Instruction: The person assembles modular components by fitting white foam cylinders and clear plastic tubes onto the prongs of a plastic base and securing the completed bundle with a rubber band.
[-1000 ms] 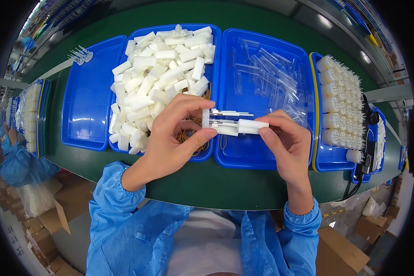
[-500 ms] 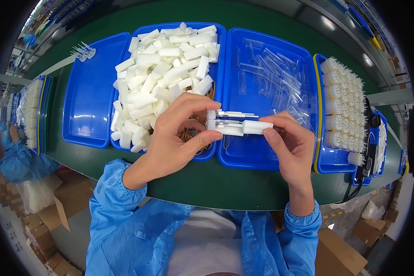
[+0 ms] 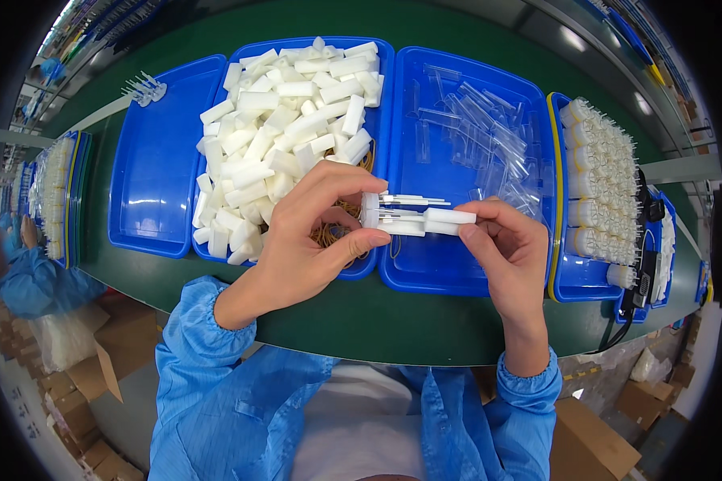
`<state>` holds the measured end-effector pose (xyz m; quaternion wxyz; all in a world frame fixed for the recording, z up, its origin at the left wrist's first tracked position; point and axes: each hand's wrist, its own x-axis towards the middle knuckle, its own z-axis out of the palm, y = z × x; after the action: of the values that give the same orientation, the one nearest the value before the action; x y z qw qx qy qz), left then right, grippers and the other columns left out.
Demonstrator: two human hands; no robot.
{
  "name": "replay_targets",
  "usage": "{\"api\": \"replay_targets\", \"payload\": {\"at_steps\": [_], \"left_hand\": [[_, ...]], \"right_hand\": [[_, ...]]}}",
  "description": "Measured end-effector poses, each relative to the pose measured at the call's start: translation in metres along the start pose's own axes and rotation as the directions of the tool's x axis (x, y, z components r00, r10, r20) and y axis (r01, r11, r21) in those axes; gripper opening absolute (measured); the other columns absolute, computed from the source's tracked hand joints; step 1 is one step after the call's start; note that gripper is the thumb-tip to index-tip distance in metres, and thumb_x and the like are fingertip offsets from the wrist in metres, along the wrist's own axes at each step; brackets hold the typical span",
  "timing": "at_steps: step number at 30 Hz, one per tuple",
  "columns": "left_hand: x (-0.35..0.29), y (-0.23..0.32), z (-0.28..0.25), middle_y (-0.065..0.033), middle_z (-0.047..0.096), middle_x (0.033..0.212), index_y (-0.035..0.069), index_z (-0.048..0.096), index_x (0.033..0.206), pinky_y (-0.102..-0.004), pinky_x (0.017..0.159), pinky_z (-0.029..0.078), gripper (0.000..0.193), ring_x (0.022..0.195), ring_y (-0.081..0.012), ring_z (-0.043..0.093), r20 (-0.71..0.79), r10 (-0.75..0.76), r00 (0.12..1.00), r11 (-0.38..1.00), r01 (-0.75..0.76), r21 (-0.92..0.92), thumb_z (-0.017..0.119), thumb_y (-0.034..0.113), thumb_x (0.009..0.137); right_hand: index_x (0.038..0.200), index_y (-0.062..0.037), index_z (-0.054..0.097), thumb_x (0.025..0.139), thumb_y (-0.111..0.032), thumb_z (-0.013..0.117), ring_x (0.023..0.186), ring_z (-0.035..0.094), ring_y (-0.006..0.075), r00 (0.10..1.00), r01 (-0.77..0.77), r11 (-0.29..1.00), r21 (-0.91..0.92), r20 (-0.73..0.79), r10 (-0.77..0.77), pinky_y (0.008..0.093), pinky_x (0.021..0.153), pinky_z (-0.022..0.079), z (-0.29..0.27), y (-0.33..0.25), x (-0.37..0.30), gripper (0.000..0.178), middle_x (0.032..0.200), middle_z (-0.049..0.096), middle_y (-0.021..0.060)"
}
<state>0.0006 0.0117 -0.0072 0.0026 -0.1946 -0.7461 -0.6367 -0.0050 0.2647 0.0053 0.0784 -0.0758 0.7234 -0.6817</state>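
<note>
Between thumb and fingers, my left hand grips the round white base of a pin assembly lying sideways, its thin metal pins and white pieces pointing right. A white foam block is pinched at its right end by my right hand. The block's left end meets the pins and white pieces of the assembly; how far the pins reach into it is hidden. Both hands hover over the inner edges of two blue trays.
White foam blocks heap in a blue tray, with brown rubber bands beneath my left hand. Clear plastic tubes lie in the tray to its right. Finished-looking pin assemblies stand in rows at far right. Several more stand in the left tray.
</note>
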Motion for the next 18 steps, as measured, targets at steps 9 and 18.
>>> {"api": "replay_targets", "payload": {"at_steps": [9, 18], "left_hand": [[0.0004, 0.0004, -0.0012, -0.0116, 0.052, 0.125, 0.001, 0.059, 0.126, -0.0284, 0.08, 0.058, 0.046, 0.106, -0.019, 0.062, 0.006, -0.015, 1.0, 1.0, 0.015, 0.024, 0.076, -0.002, 0.083], [0.0001, 0.0008, 0.0018, -0.0128, 0.055, 0.126, 0.001, 0.061, 0.123, -0.0282, 0.076, 0.058, 0.045, 0.108, -0.0203, 0.062, 0.032, 0.011, 0.999, 0.996, -0.014, 0.083, 0.078, 0.0, 0.081]], "right_hand": [[0.107, 0.0037, 0.071, 0.092, 0.002, 0.066, 0.063, 0.044, 0.0006, 1.0, -0.017, 0.999, 0.031, 0.019, 0.016, 0.0194, 0.055, 0.031, -0.0015, -0.0027, -0.0002, 0.016, 0.08, 0.058, -0.0014], [0.107, 0.002, 0.072, 0.089, 0.003, 0.069, 0.059, 0.043, 0.0008, 0.998, 0.019, 0.999, -0.033, 0.058, -0.017, 0.0205, 0.054, 0.033, 0.0046, -0.0018, -0.0013, 0.018, 0.077, 0.062, -0.0003]]}}
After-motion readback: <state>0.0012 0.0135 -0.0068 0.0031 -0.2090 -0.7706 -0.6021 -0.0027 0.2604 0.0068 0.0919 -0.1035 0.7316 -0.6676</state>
